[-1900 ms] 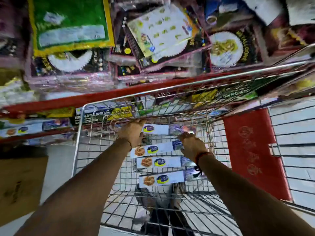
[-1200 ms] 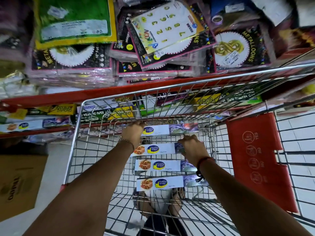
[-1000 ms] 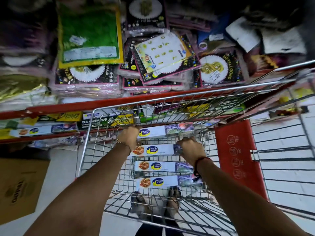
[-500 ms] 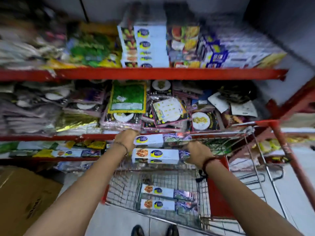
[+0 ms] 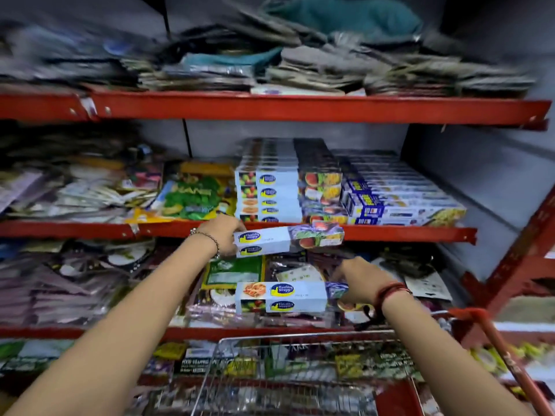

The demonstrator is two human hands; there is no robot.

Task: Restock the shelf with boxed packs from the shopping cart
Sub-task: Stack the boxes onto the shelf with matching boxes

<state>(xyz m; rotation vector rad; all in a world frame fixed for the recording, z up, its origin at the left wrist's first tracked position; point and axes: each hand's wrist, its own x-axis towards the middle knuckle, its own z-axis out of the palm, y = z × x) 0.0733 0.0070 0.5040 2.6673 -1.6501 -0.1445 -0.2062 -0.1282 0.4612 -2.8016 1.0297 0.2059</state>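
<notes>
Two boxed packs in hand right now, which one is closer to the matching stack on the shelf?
The upper pack, in the left hand: it sits at that shelf's red edge, below the stack. The right hand's pack hangs a shelf lower.

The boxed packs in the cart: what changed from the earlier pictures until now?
Both hands lifted packs out of the shopping cart up toward the shelf. The left hand now holds one boxed pack at the shelf edge; the right hand holds another pack lower. The matching stack on the shelf shows no change.

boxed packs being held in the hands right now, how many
2: one long white printed cardboard pack in the left hand at the shelf edge, one lower in the right hand.
</notes>
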